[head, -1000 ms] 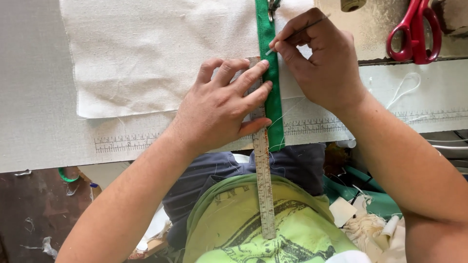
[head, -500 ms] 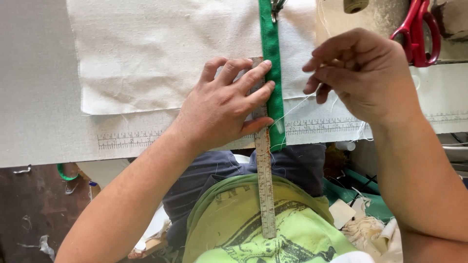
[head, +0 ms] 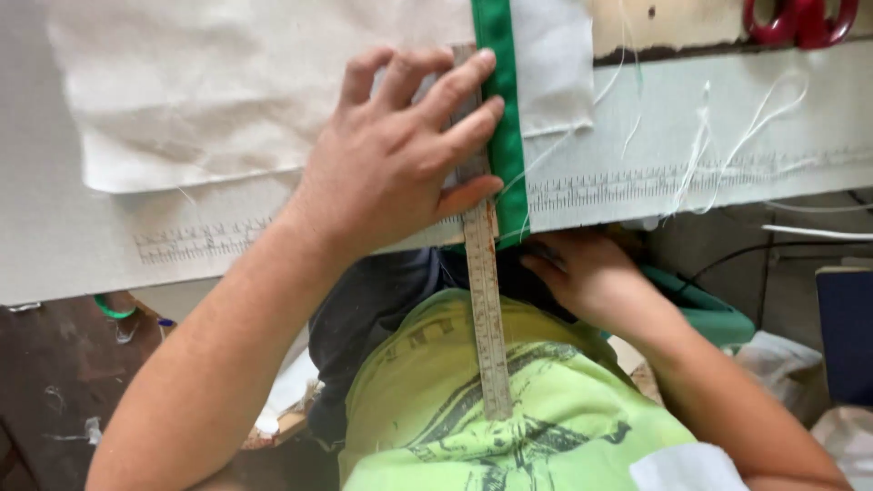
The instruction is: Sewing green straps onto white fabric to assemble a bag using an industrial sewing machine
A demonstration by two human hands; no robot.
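One hand only, the left hand (head: 400, 155), presses spread fingers on wooden ruler (head: 482, 273) and green strip (head: 503, 118); right hand (head: 587, 273), grip unclear, sits below table edge (head: 691, 186), so ruler could pivot.

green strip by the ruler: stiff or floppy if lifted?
Likely floppy: the green strip looks like thin fabric tape lying flat on the cloth. Probably light; its end drapes over the table edge. The left hand pins it beside the ruler.

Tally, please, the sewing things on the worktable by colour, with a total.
Green: 1, the green strip beside the left hand
White: 1, the white cloth
Red: 1, the red scissors
Pale wood: 1, the ruler
Total: 4
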